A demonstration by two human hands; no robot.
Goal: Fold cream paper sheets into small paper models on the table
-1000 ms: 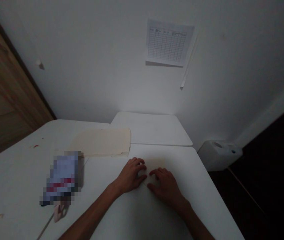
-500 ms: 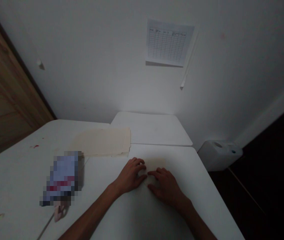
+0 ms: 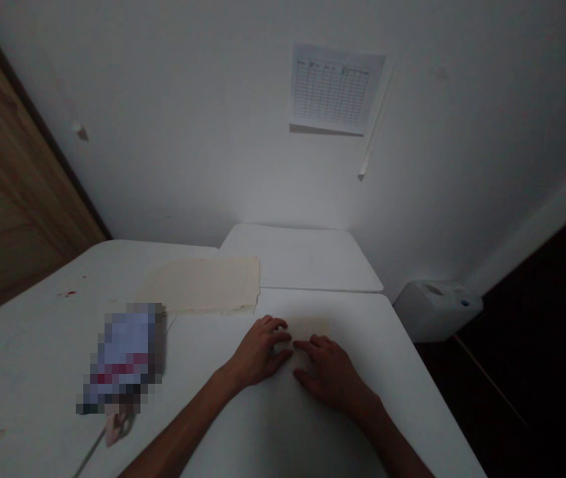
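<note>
My left hand [image 3: 259, 354] and my right hand [image 3: 330, 372] rest side by side on a pale sheet of paper [image 3: 307, 330] that lies on the white table [image 3: 38, 358]. The fingers of both hands are curled down with the tips pressed onto the sheet near its middle. The fingertips of the two hands nearly touch. A stack of cream paper sheets [image 3: 203, 284] lies further back to the left.
A blurred-out boxy item [image 3: 122, 355] sits left of my hands, with pink-handled scissors [image 3: 113, 427] just in front of it. A second white table [image 3: 303, 255] abuts the wall. A printed chart [image 3: 333, 89] hangs on the wall. A white bin [image 3: 437, 307] stands at right.
The hands have hardly moved; my right hand's fingers crept slightly towards the left hand. The view shifted a little.
</note>
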